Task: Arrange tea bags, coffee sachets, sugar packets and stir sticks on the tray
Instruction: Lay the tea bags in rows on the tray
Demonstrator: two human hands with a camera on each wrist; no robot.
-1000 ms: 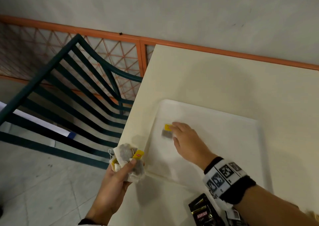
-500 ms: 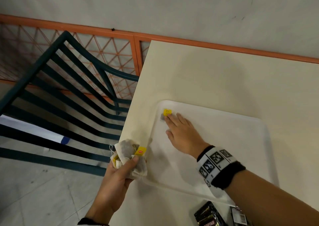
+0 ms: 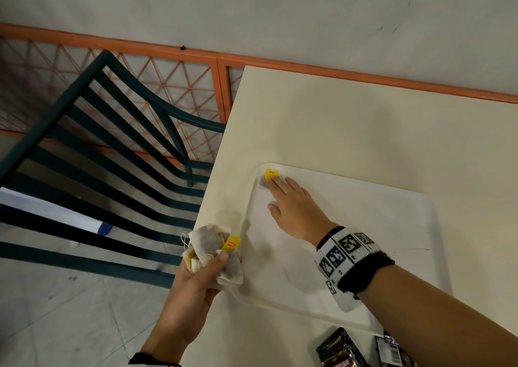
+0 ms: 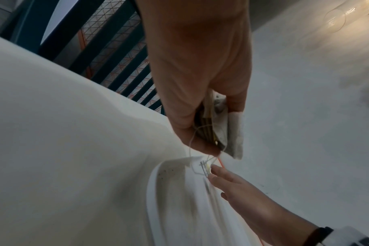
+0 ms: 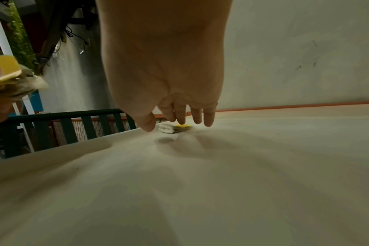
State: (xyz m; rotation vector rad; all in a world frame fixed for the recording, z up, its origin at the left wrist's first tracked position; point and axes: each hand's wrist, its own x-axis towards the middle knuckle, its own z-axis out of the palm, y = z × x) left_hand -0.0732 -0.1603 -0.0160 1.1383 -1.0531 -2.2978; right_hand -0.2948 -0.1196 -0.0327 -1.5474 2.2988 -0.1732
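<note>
A white tray (image 3: pixel 392 268) lies on the cream table. One tea bag (image 3: pixel 268 177) with a yellow tag sits in the tray's far left corner. My right hand (image 3: pixel 291 201) lies flat over it, straight fingertips (image 5: pixel 181 120) pressing on the tea bag (image 5: pixel 175 128). My left hand (image 3: pixel 196 277) hovers at the table's left edge beside the tray and grips a bunch of tea bags (image 3: pixel 213 249) with yellow tags; the left wrist view shows the bunch (image 4: pixel 223 129) with a string dangling toward the tray.
Dark coffee sachets (image 3: pixel 344 350) lie on the table in front of the tray's near edge. A dark green slatted chair (image 3: pixel 112 153) stands left of the table, before an orange lattice fence (image 3: pixel 168 83). The table (image 3: pixel 364 120) extends bare beyond the tray.
My right hand has slid the single tea bag from the tray's left middle into the far left corner and flattened over it. The left hand has stayed in place with its bunch.
</note>
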